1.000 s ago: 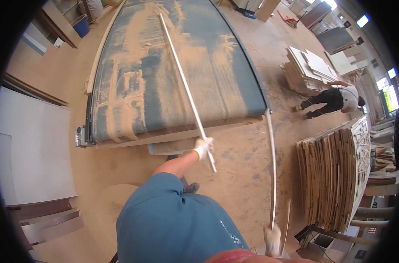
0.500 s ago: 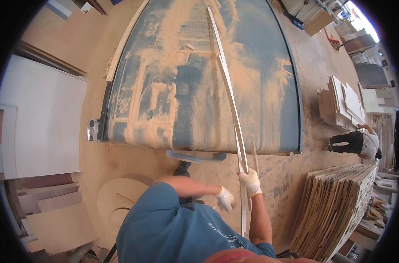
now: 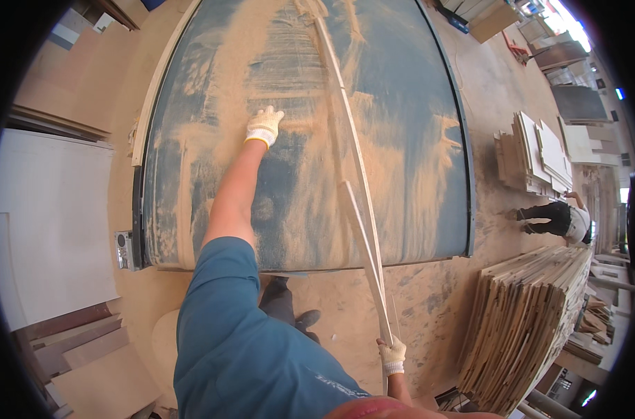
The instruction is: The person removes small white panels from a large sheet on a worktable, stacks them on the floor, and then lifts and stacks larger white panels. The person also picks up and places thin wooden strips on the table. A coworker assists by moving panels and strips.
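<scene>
My left hand (image 3: 264, 126), in a white knit glove, reaches far out over the blue, dust-covered belt table (image 3: 275, 202). Its fingers are bent down at the surface; whatever they hold is hidden beneath them. Low at the right, my right hand (image 3: 393, 353), gloved too, is closed around long thin wooden strips (image 3: 365, 174). From that grip the strips run forward over the table, the longest nearly to its far end, and a shorter one (image 3: 354, 209) lies alongside.
A tall stack of boards (image 3: 530, 321) stands right of the table. Beyond it a person (image 3: 565, 222) bends beside pale stacked panels (image 3: 541, 153). Large white sheets (image 3: 52, 216) lie at the left. Dark rails edge the table, and a small control box (image 3: 124, 249) sits at its left corner.
My left hand has swung from beside my body out over the table, and the small wood piece there is out of sight. My right hand has drawn back toward me with the strips.
</scene>
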The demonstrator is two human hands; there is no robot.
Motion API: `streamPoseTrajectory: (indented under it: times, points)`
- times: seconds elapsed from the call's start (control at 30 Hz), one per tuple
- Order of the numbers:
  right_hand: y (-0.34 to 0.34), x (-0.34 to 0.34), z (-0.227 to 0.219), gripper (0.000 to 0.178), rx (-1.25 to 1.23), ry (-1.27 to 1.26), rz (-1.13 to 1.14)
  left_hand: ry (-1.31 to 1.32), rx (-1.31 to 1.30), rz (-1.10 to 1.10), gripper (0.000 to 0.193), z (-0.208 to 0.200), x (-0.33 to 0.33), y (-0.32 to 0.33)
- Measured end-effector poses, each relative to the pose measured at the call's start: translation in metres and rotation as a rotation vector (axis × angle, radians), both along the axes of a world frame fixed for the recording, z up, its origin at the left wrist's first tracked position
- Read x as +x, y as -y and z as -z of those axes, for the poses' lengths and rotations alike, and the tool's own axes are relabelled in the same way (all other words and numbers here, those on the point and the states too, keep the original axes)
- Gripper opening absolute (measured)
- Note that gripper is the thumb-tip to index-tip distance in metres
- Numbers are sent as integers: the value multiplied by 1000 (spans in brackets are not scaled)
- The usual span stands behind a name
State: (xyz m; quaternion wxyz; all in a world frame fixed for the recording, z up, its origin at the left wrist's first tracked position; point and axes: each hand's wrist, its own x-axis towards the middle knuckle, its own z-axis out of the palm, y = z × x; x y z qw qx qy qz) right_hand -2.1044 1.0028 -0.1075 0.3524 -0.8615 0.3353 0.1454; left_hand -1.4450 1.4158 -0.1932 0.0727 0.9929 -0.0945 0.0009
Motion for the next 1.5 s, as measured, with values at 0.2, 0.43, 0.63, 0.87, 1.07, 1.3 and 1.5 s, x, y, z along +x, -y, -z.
streamPoseTrajectory:
  times: [0.2,0.43,0.63,0.87,1.07,1.3,1.5]
  points:
    - [17,40,26,34,-219,106,-136,-108,60,-123,23,-15,-2,-6]
    - [61,66,76,30,-383,155,-215,-435,-625,-158,36,-42,-162,87]
    - [84,76,109,38,-301,148,-394,-872,-1053,-284,28,-33,-468,140]
    - [98,70,106,58,-185,200,-625,-869,-767,-665,25,-53,-786,99]
    - [134,33,108,46,-184,315,-821,-806,-642,-912,24,-63,-925,96]
    - [212,-68,101,40,-268,363,-1049,-683,-771,-898,30,-43,-1000,139]
    - [307,-180,79,38,-340,352,-1114,-658,-969,-957,21,-14,-1065,197]
